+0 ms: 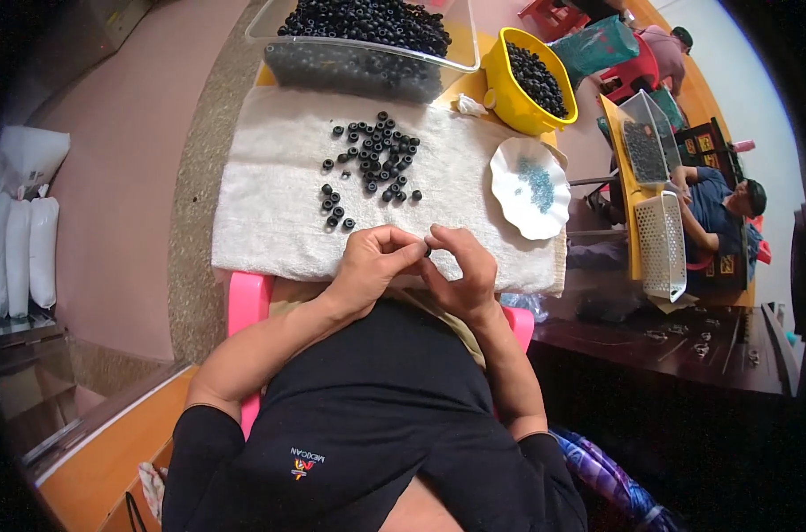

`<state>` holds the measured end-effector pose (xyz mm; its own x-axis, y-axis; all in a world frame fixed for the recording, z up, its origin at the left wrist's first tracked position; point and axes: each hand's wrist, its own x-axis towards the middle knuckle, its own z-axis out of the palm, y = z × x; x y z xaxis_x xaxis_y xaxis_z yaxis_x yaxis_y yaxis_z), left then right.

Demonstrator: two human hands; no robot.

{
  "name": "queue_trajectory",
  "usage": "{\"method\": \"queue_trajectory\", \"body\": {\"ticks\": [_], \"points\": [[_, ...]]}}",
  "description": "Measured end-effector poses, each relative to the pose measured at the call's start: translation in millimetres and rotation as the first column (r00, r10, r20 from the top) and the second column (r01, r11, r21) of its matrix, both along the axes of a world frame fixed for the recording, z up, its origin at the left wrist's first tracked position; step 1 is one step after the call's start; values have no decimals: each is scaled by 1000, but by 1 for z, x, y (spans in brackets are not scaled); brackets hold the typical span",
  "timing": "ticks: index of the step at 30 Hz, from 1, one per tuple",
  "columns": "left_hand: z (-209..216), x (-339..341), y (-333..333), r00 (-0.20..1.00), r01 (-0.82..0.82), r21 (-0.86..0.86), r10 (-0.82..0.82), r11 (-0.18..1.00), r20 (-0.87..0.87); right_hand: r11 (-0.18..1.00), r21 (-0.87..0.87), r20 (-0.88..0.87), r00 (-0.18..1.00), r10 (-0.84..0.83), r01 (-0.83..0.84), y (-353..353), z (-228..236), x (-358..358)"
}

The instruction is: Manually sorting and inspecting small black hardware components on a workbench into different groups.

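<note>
Both my hands meet just above the near edge of a white towel (279,191). A small black bead-like piece (428,252) shows between their fingertips. My left hand (374,266) pinches it between thumb and forefinger, and my right hand (465,273) closes on it from the other side, partly hiding it. Farther out on the towel lies a loose group of round black pieces with holes (385,146), with a smaller cluster (334,208) nearer my left hand. Right of them, a white scalloped plate (507,199) bears tiny clear bluish bits (538,184).
Behind the towel stand a clear plastic bin (460,44) full of black pieces and a yellow tub (500,97) of more. Crumpled white tissue (470,106) lies between. At right, a person (718,213) sits by a white basket (660,248). White sacks (21,248) stand at left.
</note>
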<state>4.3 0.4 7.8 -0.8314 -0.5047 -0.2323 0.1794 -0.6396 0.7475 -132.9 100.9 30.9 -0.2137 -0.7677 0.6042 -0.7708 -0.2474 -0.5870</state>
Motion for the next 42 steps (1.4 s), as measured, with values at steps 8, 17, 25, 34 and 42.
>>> {"method": "queue_trajectory", "body": {"ticks": [8,17,25,34,42], "points": [[-1,-1,1,1000,6,-50,-5,999,13,999,44,-45,999,19,-17,-2,5,-2],[-4,-2,1,999,-21,-45,23,999,40,984,64,7,986,-166,165,-13,24,-90],[-5,-1,3,997,-9,-29,11,1000,78,887,-138,-307,832,-462,441,-68,79,-209],[-5,-2,2,999,-10,1,10,1000,46,983,-84,-90,981,-172,165,-67,49,-188],[-12,-2,3,1000,-9,11,9,1000,28,869,487,62,996,61,-83,-71,29,-84]]}}
